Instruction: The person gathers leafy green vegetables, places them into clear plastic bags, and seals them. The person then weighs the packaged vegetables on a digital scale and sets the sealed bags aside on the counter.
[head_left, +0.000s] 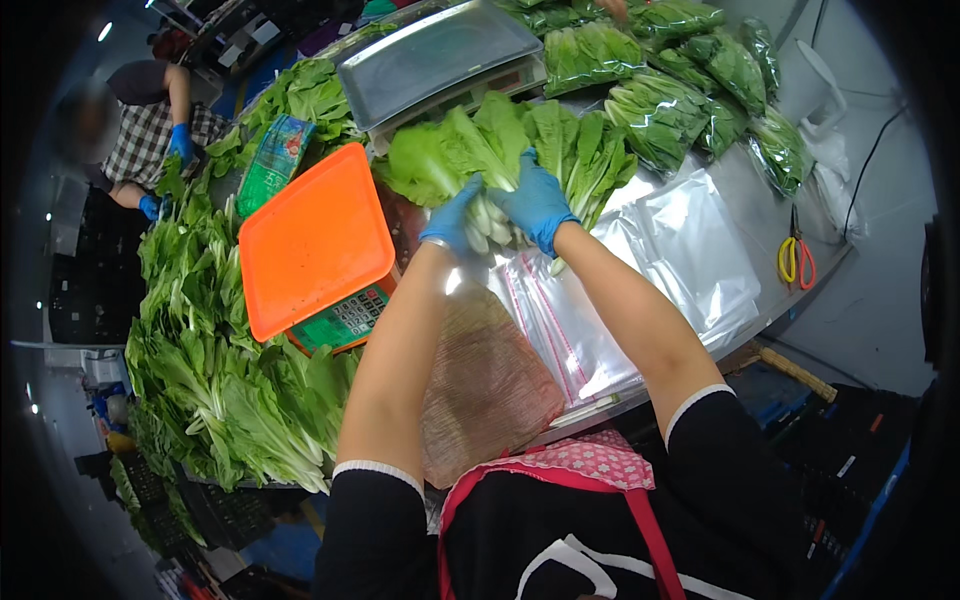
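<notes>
Both my hands wear blue gloves and are on a bunch of leafy green lettuce (480, 150) in front of the steel-topped scale. My left hand (452, 221) grips the pale stem ends from the left. From the right, my right hand (536, 201) closes around the stems, its fingers partly hidden by leaves. More lettuce leaves (581, 150) lie just right of that hand. Below my hands are clear plastic bags (559, 322) with red lines and a reddish-brown mesh-like sheet (487, 375). An orange-topped digital scale (319, 240) stands left of my left forearm.
Loose lettuce (225, 390) is heaped along the left side. The scale with a steel pan (442, 56) and bagged greens (660, 112) stand at the back. Scissors (796, 259) lie near the table's right edge. A co-worker in blue gloves (180, 142) is at far left.
</notes>
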